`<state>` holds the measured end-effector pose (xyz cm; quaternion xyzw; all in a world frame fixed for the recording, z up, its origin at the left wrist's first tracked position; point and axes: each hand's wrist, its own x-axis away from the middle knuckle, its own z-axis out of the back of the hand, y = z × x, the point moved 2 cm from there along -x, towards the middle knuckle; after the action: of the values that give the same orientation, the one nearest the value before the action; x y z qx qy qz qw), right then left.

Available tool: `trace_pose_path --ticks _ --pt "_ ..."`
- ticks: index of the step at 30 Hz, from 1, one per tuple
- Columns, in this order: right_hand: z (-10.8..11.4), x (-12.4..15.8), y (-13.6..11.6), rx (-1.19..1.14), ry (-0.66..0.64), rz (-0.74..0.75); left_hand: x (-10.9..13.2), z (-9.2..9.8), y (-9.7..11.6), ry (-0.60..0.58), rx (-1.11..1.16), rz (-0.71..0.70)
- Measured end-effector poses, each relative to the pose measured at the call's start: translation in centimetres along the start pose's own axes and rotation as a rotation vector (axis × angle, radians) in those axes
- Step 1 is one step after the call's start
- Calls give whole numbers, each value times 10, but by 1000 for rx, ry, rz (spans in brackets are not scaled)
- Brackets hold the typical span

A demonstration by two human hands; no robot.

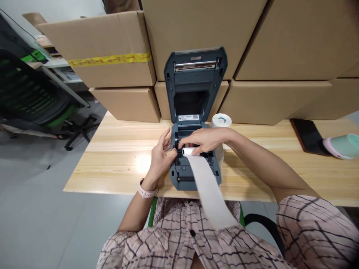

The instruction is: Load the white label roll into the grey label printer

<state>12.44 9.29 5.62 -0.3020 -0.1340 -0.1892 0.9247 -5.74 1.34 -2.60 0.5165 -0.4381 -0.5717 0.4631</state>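
Note:
A dark grey label printer [182,175] stands on the table with its lid [196,82] raised. Inside it lies a small white paper roll [188,151], its loose strip [209,190] running out over the front edge towards my lap. My right hand [206,139] reaches in from the right, fingers curled over the roll and its index fingertip near the dark holder on the left. At the printer's left wall is my left hand [162,153], thumb over the edge near that holder and fingers outside along the wall. The roll's right end is hidden under my right hand.
Another white roll [221,120] stands behind my right forearm, beside the printer. Stacked cardboard boxes [190,30] wall off the table's back. A dark phone [308,136] and a green cup with a pink rim [342,145] lie at the right. An office chair [30,93] stands left.

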Motion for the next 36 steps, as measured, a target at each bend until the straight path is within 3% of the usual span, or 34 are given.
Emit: trace_pose_path --ticks 3,6,9,11,13,16,19,23,26,29,33,36 --pt "6 30 -3 -246 106 180 0 -2 1 17 1 -8" --pt "4 89 -2 -377 368 263 0 -3 3 26 -1 -16" --pt "-21 150 16 -447 647 119 1 -3 4 44 -39 -10" --pt "-47 174 36 -539 821 -19 2 -2 4 60 -80 -1" --pt "-75 181 58 -688 971 -143 2 -2 4 70 -109 5" --pt "-114 165 84 -930 1135 -283 2 -2 3 71 -106 4" --pt "-137 145 97 -1044 1125 -350 2 -2 1 73 -85 -1" --pt "-137 150 102 -996 936 -355 2 -1 -1 83 -90 3" --pt "-118 164 111 -995 937 -323 2 -1 -1 83 -91 7" --pt "-89 159 124 -957 987 -302 1 -2 1 55 -62 -6" --pt "-58 116 138 -864 868 -274 0 -3 5 3 -11 -11" --pt "-50 84 140 -846 761 -264 0 -3 6 6 22 -6"
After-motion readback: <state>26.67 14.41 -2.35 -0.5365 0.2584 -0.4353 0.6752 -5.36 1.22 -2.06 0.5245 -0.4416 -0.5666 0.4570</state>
